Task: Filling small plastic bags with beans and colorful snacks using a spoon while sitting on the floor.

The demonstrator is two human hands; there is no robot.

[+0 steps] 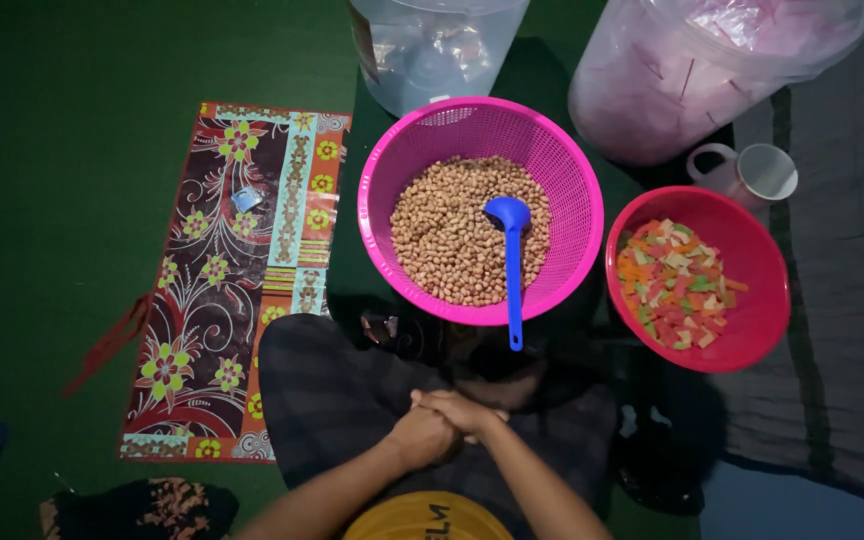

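The left hand [422, 438] and the right hand [464, 412] are clasped together in the person's lap, over dark checked cloth. The fingers [447, 402] are curled and pressed against one another, the right hand's lying across the left; they hold nothing but each other, though in this dim light I cannot tell whether they are truly interlaced.

Just ahead of the hands on the floor sits a pink perforated basket [567, 170] filled with peanuts [442, 240]. A blue ladle [512, 260] rests in it, bowl on the nuts, handle hanging over the near rim toward the hands. To its right, almost touching, is a red bowl [752, 330] of multicoloured crackers [674, 282]. Behind stand two clear plastic containers [432, 50] and a mug [752, 172]. A floral mat [232, 290] lies to the left.
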